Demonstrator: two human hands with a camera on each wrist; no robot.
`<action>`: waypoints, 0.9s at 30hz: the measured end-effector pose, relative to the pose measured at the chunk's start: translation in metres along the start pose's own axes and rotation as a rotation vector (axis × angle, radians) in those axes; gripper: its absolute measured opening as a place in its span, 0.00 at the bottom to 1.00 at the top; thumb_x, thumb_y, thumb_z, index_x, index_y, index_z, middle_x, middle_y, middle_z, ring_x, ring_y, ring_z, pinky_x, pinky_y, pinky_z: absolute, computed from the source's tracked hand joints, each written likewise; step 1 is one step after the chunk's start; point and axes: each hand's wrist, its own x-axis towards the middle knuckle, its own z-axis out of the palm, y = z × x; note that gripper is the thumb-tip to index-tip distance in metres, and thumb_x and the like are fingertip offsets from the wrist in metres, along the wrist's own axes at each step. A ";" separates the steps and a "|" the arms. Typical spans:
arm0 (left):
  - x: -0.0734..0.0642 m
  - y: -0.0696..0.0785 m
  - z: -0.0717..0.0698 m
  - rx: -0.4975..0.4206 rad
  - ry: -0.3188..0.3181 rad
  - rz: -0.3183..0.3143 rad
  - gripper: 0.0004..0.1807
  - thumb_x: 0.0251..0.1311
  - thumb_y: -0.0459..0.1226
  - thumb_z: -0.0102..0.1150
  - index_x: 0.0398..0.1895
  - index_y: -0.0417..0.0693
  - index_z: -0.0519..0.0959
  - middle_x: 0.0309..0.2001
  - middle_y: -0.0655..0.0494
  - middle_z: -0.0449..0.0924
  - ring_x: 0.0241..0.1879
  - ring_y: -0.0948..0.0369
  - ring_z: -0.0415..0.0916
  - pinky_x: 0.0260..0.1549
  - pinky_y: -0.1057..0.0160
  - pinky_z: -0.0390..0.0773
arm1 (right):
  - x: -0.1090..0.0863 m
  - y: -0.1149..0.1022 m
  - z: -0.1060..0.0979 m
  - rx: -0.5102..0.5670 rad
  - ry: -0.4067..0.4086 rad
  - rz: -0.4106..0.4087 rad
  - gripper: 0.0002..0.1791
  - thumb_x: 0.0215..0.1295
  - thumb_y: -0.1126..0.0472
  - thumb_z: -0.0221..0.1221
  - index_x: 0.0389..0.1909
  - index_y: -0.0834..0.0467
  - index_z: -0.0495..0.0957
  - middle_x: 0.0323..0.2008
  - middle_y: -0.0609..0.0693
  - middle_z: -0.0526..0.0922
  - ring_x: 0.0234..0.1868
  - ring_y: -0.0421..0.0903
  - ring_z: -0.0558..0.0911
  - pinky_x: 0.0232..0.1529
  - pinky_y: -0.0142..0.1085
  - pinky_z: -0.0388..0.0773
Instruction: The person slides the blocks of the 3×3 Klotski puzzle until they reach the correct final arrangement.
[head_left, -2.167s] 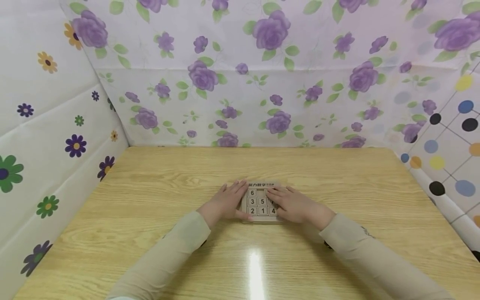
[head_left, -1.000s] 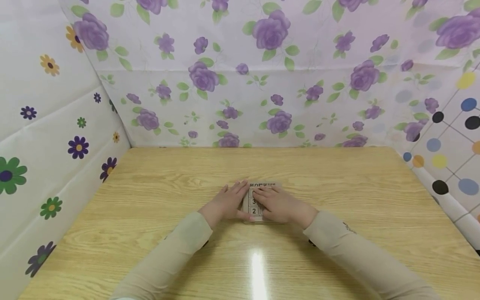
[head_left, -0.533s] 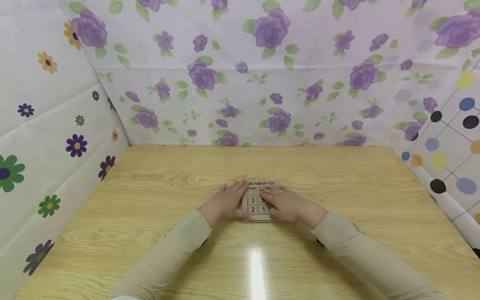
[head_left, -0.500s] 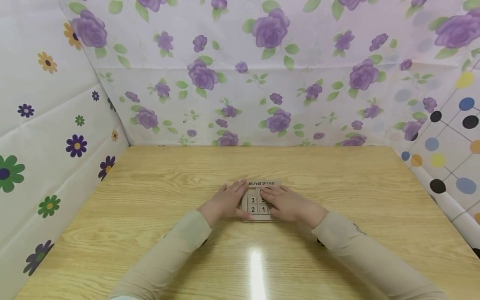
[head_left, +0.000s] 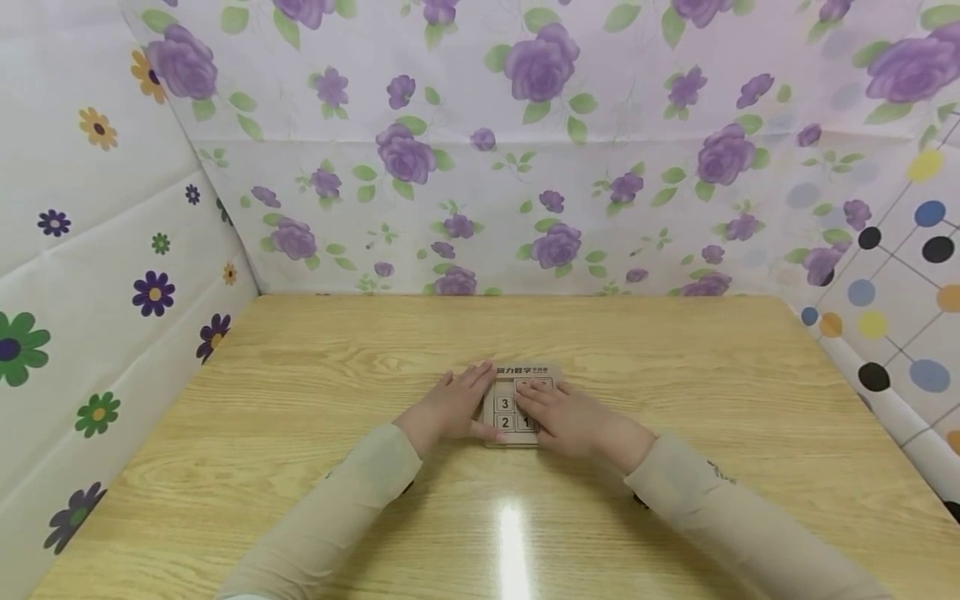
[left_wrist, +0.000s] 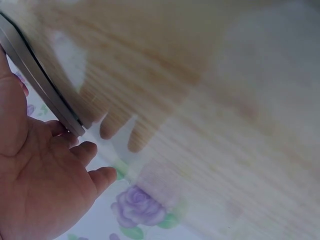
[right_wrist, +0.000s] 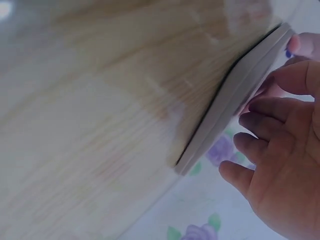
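Observation:
A pale number sliding puzzle (head_left: 517,369) with dark print along its top lies flat on the table. Tiles 3 (head_left: 505,404), 2 (head_left: 505,422) and 1 show; the top-left slot is bare, and the rest lie partly under my right hand. My left hand (head_left: 452,404) holds the puzzle's left side, thumb at the near corner and fingers along the upper edge. Stretched fingers of my right hand (head_left: 573,418) touch the middle and right tiles. Both wrist views show the puzzle's side edge (left_wrist: 42,82) low on the table, with the fingers beside it.
The wood-grain table (head_left: 360,342) stretches around the puzzle, with a bright light reflection near its front. Purple-flowered cloth (head_left: 480,200) hangs behind it. A daisy-print cloth (head_left: 112,333) stands at the left and a dotted one (head_left: 907,333) at the right.
The 6 tile has left the top-left slot, which is now bare, while the top-middle slot is filled. My right hand swept left, drew back, then shifted slightly nearer me. My left hand stayed put.

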 end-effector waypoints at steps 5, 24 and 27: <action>0.001 0.000 0.002 0.004 0.006 0.002 0.61 0.48 0.69 0.55 0.76 0.48 0.41 0.77 0.53 0.35 0.75 0.53 0.37 0.72 0.45 0.44 | 0.000 -0.007 0.001 -0.006 -0.005 -0.018 0.30 0.69 0.57 0.46 0.71 0.61 0.58 0.72 0.55 0.58 0.74 0.55 0.54 0.73 0.53 0.49; 0.001 0.000 0.001 0.012 0.006 0.002 0.61 0.48 0.69 0.55 0.76 0.47 0.41 0.77 0.53 0.35 0.75 0.53 0.37 0.72 0.46 0.45 | 0.012 -0.010 0.005 -0.044 0.041 0.025 0.29 0.73 0.53 0.42 0.70 0.61 0.61 0.71 0.54 0.60 0.73 0.53 0.56 0.72 0.54 0.52; 0.001 0.000 0.002 0.008 0.002 0.000 0.61 0.48 0.69 0.55 0.76 0.47 0.41 0.77 0.53 0.34 0.75 0.53 0.37 0.72 0.46 0.45 | 0.016 -0.009 0.005 -0.053 0.058 0.030 0.29 0.72 0.52 0.43 0.69 0.62 0.61 0.71 0.54 0.60 0.73 0.53 0.57 0.71 0.54 0.54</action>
